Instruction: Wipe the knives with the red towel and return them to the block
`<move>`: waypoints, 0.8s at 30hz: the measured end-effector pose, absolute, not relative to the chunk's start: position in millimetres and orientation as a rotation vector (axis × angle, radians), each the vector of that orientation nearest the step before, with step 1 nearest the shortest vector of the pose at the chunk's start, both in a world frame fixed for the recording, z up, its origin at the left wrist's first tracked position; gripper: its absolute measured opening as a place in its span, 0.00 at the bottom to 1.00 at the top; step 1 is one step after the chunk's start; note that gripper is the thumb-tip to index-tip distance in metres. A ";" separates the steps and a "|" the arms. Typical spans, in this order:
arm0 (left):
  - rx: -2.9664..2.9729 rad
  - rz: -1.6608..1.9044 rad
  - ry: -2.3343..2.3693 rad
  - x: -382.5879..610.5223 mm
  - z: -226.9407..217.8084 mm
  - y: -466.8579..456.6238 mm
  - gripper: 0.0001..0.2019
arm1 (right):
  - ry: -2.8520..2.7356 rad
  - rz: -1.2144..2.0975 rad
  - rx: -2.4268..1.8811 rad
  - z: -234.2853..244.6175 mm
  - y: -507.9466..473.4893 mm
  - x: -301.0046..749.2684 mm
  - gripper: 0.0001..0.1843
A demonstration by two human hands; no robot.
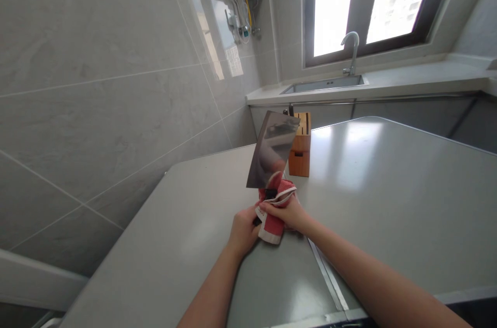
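Observation:
A broad steel cleaver point(272, 149) stands blade-up over the grey worktop point(388, 204). My left hand point(244, 229) is closed round its dark handle, low down. My right hand point(289, 214) is closed on a red cloth with a white edge point(274, 224), pressed against the base of the blade near the handle. The cloth wraps part of the lower blade and hides the handle's top. Behind the blade stands a wooden knife block point(301, 147).
A grey tiled wall point(97, 85) runs along the left. At the back a sink point(326, 84) with a curved tap point(351, 48) sits under a bright window. A metal seam strip point(326, 276) crosses the worktop near my right forearm.

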State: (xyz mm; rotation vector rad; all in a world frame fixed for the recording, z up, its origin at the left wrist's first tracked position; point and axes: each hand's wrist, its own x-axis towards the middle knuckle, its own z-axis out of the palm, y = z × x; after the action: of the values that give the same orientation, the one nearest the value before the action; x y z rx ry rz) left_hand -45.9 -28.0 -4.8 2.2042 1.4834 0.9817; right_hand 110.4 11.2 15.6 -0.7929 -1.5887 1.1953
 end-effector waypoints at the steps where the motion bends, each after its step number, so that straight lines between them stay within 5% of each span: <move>1: 2.190 0.991 1.481 -46.2 -5.4 -27.9 0.04 | -1.601 1.204 -0.785 16.0 10.9 110.6 0.14; 16: 2.121 1.087 1.461 -48.5 -5.2 -28.1 0.09 | -1.659 1.230 -0.739 17.4 5.3 108.3 0.24; 24: 2.073 1.054 1.462 -50.3 -9.3 -26.3 0.05 | -1.737 1.155 -0.700 20.3 6.6 109.9 0.19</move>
State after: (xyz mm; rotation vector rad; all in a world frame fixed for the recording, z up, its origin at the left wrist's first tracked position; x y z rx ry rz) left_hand -50.3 -26.3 -9.3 2.0732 1.4618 1.0538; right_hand 109.9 6.6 20.3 -0.6997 -1.7374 1.1554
